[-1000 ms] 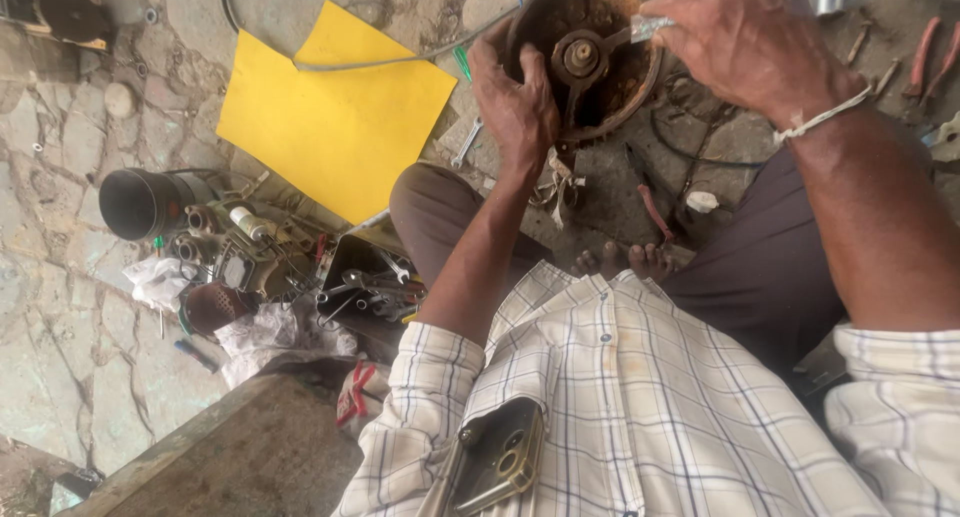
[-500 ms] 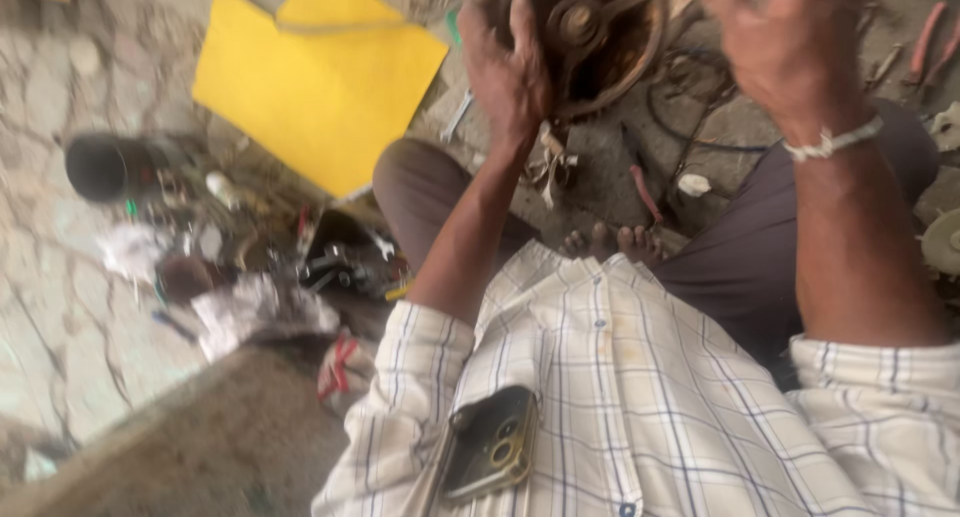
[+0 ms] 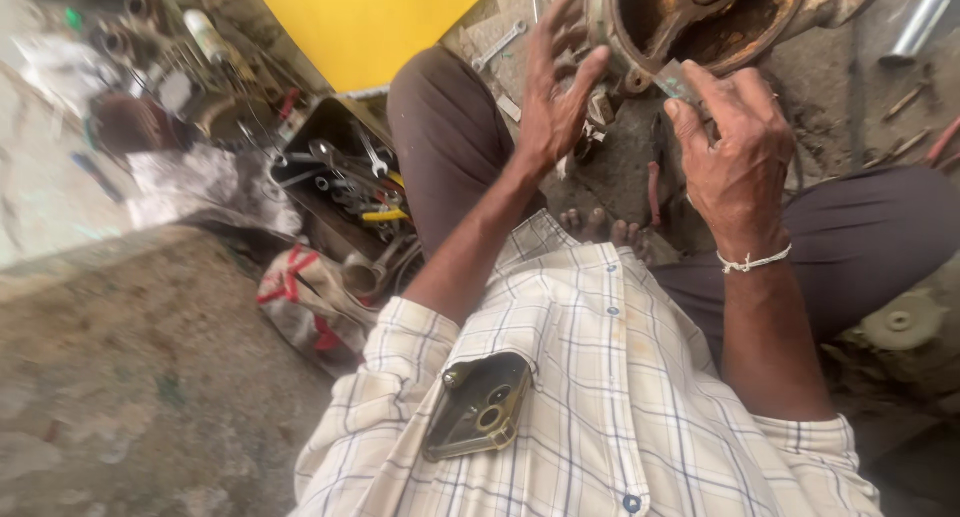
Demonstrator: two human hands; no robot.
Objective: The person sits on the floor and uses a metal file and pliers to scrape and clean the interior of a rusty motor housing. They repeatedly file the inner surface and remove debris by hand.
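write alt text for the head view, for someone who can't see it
A seated person's left hand braces a rusty round metal housing while the right hand holds a small flat grey piece at its rim. A box of wrenches and a yellow sheet lie to the left.

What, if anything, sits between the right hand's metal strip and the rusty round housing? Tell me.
Nothing visible. The right hand pinches a small flat metal strip right at the rim of the rusty round housing. The left hand rests open against the housing's left side, off that path.
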